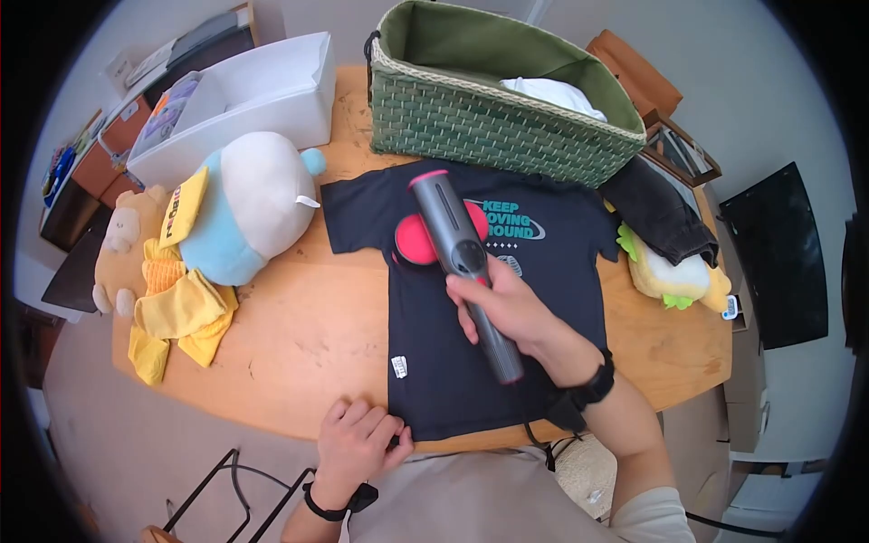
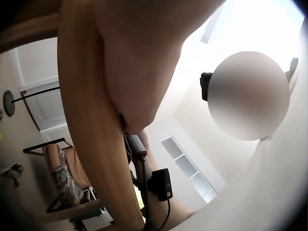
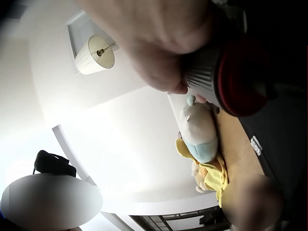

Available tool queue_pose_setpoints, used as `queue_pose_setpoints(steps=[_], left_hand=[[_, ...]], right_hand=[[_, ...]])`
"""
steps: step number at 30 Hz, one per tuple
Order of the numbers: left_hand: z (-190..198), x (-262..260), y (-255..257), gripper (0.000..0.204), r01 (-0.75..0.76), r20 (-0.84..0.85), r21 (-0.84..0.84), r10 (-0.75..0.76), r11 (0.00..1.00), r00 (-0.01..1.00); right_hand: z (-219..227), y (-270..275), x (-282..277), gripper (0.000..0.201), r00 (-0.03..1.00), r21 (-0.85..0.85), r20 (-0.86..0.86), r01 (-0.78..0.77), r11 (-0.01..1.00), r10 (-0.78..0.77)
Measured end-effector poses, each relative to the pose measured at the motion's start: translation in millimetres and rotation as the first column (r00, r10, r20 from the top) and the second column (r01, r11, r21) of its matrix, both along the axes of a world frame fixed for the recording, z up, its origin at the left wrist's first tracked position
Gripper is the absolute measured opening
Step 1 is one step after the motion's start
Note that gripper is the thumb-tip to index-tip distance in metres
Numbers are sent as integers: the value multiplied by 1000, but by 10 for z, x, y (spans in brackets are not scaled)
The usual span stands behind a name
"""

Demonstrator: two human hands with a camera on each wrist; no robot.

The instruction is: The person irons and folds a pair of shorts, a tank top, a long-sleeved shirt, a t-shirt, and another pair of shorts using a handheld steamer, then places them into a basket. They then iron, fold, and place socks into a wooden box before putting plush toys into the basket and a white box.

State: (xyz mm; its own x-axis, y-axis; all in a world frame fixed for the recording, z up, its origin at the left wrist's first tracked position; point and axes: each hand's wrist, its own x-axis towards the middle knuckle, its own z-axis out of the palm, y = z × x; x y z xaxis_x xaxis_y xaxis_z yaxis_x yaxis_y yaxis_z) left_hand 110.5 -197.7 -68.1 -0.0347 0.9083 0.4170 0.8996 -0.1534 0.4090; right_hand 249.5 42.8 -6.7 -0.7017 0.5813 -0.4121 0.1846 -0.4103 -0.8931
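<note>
A dark T-shirt point(image 1: 434, 362) with green lettering lies spread out on the wooden table. My right hand point(image 1: 507, 303) grips the handle of a grey handheld garment steamer point(image 1: 444, 222), whose red rounded head is over the upper chest of the shirt. The steamer's red-rimmed lower end point(image 3: 236, 77) shows in the right wrist view, partly in shadow. At the table's front edge, my left hand point(image 1: 358, 443) has its fingers curled at the shirt's lower left corner, with dark cloth between thumb and fingers. The left wrist view shows that hand point(image 2: 137, 91) against the table edge point(image 2: 86, 120).
Left on the table are a blue-and-white plush toy point(image 1: 258, 213), a tan plush point(image 1: 122, 244), yellow clothing point(image 1: 186, 312) and a white bin point(image 1: 244, 113). Behind the shirt stands a green woven basket point(image 1: 498, 122). Dark folded clothing point(image 1: 656, 208) and a sandwich-like plush point(image 1: 665, 276) sit right.
</note>
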Motion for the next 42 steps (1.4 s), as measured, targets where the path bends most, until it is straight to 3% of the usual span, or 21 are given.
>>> queue_pose_setpoints(steps=[9,14,15,16,17,18,20,24,25,27,28,30,34,38,40,42], left_hand=[[-31,18,-34,19,8,20,8,-8,1000,1000],[-37,37,-23,20,-12,8,16,12,1000,1000],[-54,51,-23,20,-32,-5,24,32,999,999],[-70,62,-17,21,-52,-18,31,52,998,998],[-79,69,-8,21,-49,-14,27,50,998,999],[-80,74,-3,22,-56,-18,23,56,998,998],[-80,83,5,23,-49,-25,9,49,999,998],[-80,86,20,25,-58,-43,-14,57,998,997],[-75,88,18,26,-59,-51,-24,58,998,997],[-48,102,18,25,-51,-39,-48,49,998,998],[-28,104,11,23,-44,-17,-68,43,997,999],[-21,94,10,23,-38,-23,-86,36,996,999],[80,108,51,24,-16,9,-146,17,989,1000],[124,81,60,23,-38,14,-226,42,973,999],[154,86,101,23,-36,2,-228,37,973,999],[281,103,160,24,-7,-8,-268,5,963,1000]], right_hand=[[42,448,-291,26,999,90,-3,45,995,-45],[456,113,495,30,996,93,-60,-53,994,59],[575,-13,721,35,995,214,77,-77,974,62],[644,-134,956,41,976,328,211,-117,937,48],[601,-235,1211,46,962,608,274,-165,776,-11],[550,-343,1456,52,946,816,313,-221,534,-87],[469,-546,1884,54,873,879,395,-270,393,-285],[172,-873,2755,49,550,832,549,-437,343,-630],[114,-910,2945,49,553,832,549,-430,350,-627],[15,-934,3229,44,338,744,586,-584,324,-737],[-10,-911,3310,44,346,751,585,-573,328,-733],[-56,-854,3432,40,239,692,602,-633,347,-762],[-226,-683,3556,42,178,718,557,-593,363,-811],[-344,-550,3631,42,263,791,492,-532,301,-830],[-374,-490,3647,44,250,788,519,-510,345,-817],[-345,-403,3634,45,216,718,525,-632,292,-823]])
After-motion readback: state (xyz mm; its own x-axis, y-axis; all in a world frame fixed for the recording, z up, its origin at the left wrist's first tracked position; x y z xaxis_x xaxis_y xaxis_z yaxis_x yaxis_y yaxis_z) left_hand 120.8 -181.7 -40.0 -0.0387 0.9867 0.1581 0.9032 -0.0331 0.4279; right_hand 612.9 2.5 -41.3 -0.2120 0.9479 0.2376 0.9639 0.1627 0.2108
